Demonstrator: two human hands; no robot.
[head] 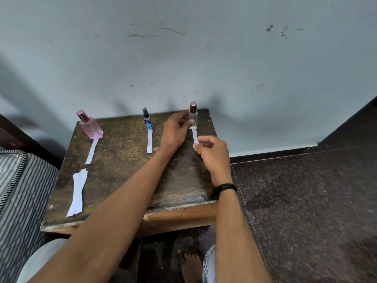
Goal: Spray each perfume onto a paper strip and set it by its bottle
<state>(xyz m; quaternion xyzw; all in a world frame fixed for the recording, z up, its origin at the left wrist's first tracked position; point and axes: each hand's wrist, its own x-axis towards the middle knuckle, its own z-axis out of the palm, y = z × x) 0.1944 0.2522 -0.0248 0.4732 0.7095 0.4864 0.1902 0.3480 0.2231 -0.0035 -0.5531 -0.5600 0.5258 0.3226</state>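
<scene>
Three perfume bottles stand along the back of a small wooden table (122,180): a pink bottle (90,127) at the left, a small blue bottle (147,121) in the middle, a clear bottle with a dark red cap (193,116) at the right. A paper strip (92,151) lies in front of the pink bottle, and another strip (150,140) lies in front of the blue one. My left hand (175,129) touches the clear bottle's side with its fingertips. My right hand (213,154) pinches the near end of a third strip (195,135) lying in front of the clear bottle.
A loose pile of spare paper strips (77,190) lies at the table's front left. A striped mattress (18,180) borders the table on the left. A wall rises right behind the bottles. Dark stone floor (306,201) spreads to the right; a bare foot (189,266) shows below.
</scene>
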